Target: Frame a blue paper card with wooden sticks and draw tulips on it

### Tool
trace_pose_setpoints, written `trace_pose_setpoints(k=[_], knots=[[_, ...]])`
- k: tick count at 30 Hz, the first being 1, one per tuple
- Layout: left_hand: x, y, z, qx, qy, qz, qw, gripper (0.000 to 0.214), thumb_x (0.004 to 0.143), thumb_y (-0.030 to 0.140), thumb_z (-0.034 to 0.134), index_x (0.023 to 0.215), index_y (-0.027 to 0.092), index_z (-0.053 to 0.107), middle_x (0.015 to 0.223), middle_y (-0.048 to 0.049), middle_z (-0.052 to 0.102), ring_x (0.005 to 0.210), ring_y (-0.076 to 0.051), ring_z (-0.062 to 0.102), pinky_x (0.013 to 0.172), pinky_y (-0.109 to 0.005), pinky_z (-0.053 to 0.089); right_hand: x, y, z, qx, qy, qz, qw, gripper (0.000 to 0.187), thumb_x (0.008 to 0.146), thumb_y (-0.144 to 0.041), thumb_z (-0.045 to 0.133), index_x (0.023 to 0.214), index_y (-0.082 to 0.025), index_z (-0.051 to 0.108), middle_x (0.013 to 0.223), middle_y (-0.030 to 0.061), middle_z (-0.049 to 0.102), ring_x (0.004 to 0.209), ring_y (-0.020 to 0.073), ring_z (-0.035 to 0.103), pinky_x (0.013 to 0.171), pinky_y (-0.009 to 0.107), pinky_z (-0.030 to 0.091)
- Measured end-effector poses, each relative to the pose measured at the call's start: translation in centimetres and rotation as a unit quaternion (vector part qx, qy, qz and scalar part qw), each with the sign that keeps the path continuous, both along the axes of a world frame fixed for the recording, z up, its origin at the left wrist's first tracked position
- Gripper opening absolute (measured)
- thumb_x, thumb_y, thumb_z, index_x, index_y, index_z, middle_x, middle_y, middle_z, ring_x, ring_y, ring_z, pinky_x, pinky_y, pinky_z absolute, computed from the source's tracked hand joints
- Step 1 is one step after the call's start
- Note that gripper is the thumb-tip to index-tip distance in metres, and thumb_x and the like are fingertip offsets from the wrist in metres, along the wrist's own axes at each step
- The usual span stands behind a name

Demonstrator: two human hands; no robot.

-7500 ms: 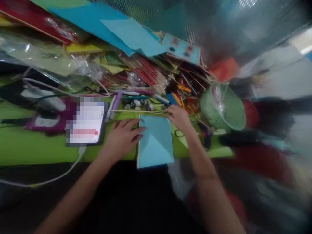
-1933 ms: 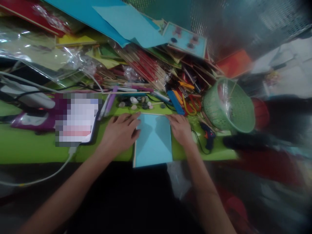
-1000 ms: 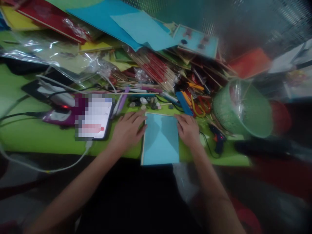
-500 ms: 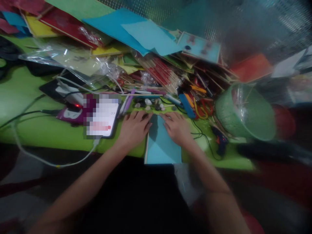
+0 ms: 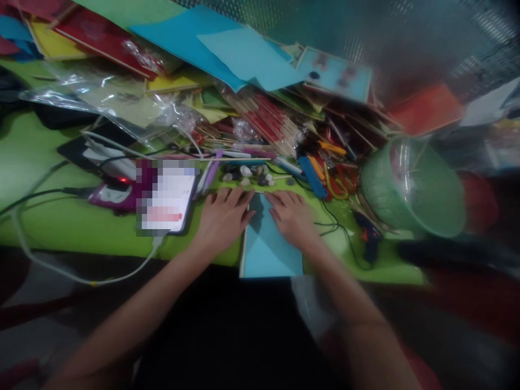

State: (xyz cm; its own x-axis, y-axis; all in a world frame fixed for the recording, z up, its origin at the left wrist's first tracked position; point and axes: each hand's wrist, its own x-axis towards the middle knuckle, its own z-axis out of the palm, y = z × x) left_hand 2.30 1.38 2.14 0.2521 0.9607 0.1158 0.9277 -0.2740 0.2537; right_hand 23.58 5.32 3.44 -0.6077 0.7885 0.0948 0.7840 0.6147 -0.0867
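- Resting at the far end of a blue card (image 5: 271,259), the left hand (image 5: 225,222) and the right hand (image 5: 294,219) faced each other, fingertips close together.
- As for progress, a pale strip (image 5: 242,262) lined the card's left edge and looked fixed in place. A short pale bit (image 5: 259,192) showed at the far edge between the fingertips, so that side seemed to be the one in hand. The near edge and the visible part of the right edge showed no such strip; these looked undone, though the right hand hid some of that side.
- The card lay flat on the green table (image 5: 122,235), its far corners under or beside the fingers, its near half free of both hands.
- Each hand was loosely spread, palm down, the thumb apart from the forefinger and over the card. Whether the fingertips pinched anything at the far edge could not be told.
- Just beyond the fingers sat some pebbles (image 5: 245,171), with a thin stick (image 5: 235,159) farther off.
- A phone (image 5: 173,197) lay left of the left hand; a glue gun (image 5: 370,238) lay to the right, near a green basket (image 5: 376,189).
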Motion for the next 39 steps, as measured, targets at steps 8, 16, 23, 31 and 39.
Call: trace_pose_setpoints(k=[8, 16, 23, 31, 39], knots=[[-0.4, -0.1, -0.6, 0.016, -0.012, 0.006, 1.000, 0.048, 0.109, 0.038, 0.046, 0.153, 0.023, 0.056, 0.144, -0.0156, 0.065, 0.127, -0.039, 0.060, 0.097, -0.055, 0.051, 3.6, 0.2, 0.2, 0.066, 0.088, -0.093, 0.990, 0.041, 0.108, -0.026, 0.048, 0.145, -0.023, 0.066, 0.132, 0.0132, 0.072, 0.121, 0.0299, 0.063, 0.102, 0.045, 0.048], [-0.3, 0.1, -0.6, 0.012, -0.005, 0.005, 1.000, 0.045, 0.107, 0.036, 0.049, 0.148, 0.024, 0.062, 0.143, -0.0155, 0.064, 0.127, -0.040, 0.059, 0.099, -0.055, 0.050, 5.2, -0.8, -0.5, 0.034, 0.037, -0.105, 0.993, 0.039, 0.106, -0.024, 0.051, 0.139, -0.020, 0.071, 0.125, 0.0136, 0.073, 0.114, 0.0311, 0.063, 0.097, 0.045, 0.047], [-0.2, 0.2, -0.6, 0.021, 0.015, 0.004, 1.000, 0.046, 0.107, 0.035, 0.049, 0.149, 0.021, 0.062, 0.142, -0.0175, 0.064, 0.126, -0.041, 0.060, 0.097, -0.057, 0.052, 5.0, -0.8, -0.3, 0.021, 0.057, -0.115, 0.992, 0.040, 0.105, -0.025, 0.052, 0.141, -0.020, 0.069, 0.129, 0.0142, 0.072, 0.116, 0.0334, 0.062, 0.098, 0.049, 0.048], [-0.2, 0.3, -0.7, 0.026, 0.008, 0.000, 1.000, 0.045, 0.105, 0.035, 0.055, 0.147, 0.021, 0.063, 0.142, -0.0168, 0.065, 0.127, -0.041, 0.060, 0.099, -0.057, 0.052, 5.9, -6.5, 0.1, 0.017, 0.142, -0.076, 0.987, 0.038, 0.107, -0.028, 0.053, 0.141, -0.022, 0.066, 0.128, 0.0120, 0.074, 0.117, 0.0291, 0.065, 0.100, 0.046, 0.050], [-0.3, 0.1, -0.8, 0.043, -0.021, 0.004, 0.999, 0.037, 0.103, 0.035, 0.059, 0.137, 0.021, 0.068, 0.138, -0.0162, 0.066, 0.127, -0.040, 0.060, 0.099, -0.056, 0.051, 6.3, -13.0, -0.4, -0.056, 0.156, -0.037, 0.985, 0.045, 0.100, -0.028, 0.063, 0.146, -0.026, 0.061, 0.137, 0.0111, 0.071, 0.124, 0.0307, 0.064, 0.104, 0.051, 0.054]])
